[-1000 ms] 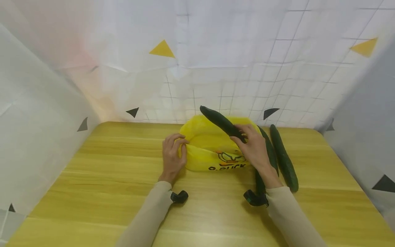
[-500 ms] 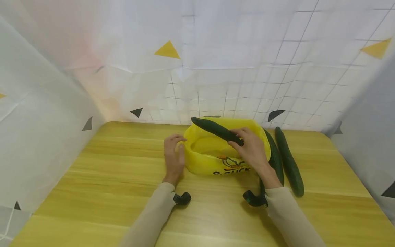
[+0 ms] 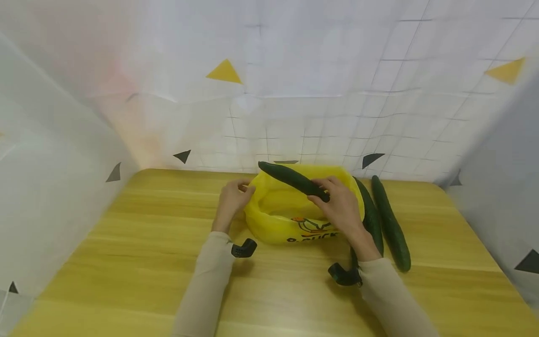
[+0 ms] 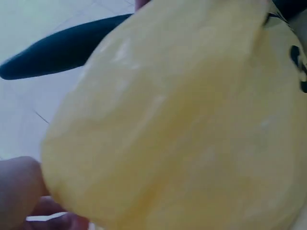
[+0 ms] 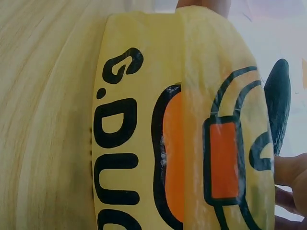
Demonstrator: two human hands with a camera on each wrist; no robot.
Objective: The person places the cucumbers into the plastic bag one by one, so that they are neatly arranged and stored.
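Observation:
A yellow plastic bag [image 3: 269, 229] with a duck print and black letters stands on the table with its mouth spread open. My right hand [image 3: 343, 208] grips a dark green cucumber [image 3: 290, 178] by its near end and holds it slanted over the bag's mouth, its far tip pointing left past the back rim. At the bag's left rim, my left hand [image 3: 233, 196] pinches the edge between thumb and fingers. The left wrist view shows the thumb [image 4: 19, 187] at the edge of the bag's side [image 4: 158, 129]. In the right wrist view the printed front [image 5: 192, 134] hides most of the right hand.
Two more cucumbers, one against the bag's right side [image 3: 372, 217] and one farther right [image 3: 391, 224], lie on the wooden table [image 3: 147, 262]. Another dark green end [image 3: 353, 255] shows under the right wrist. White sheeting [image 3: 294, 117] with triangles closes in the back and sides.
The right hand has lowered the cucumber and swung its tip left over the bag. The bag's mouth has opened wider; the left hand has turned at the left rim, its wrist lifting.

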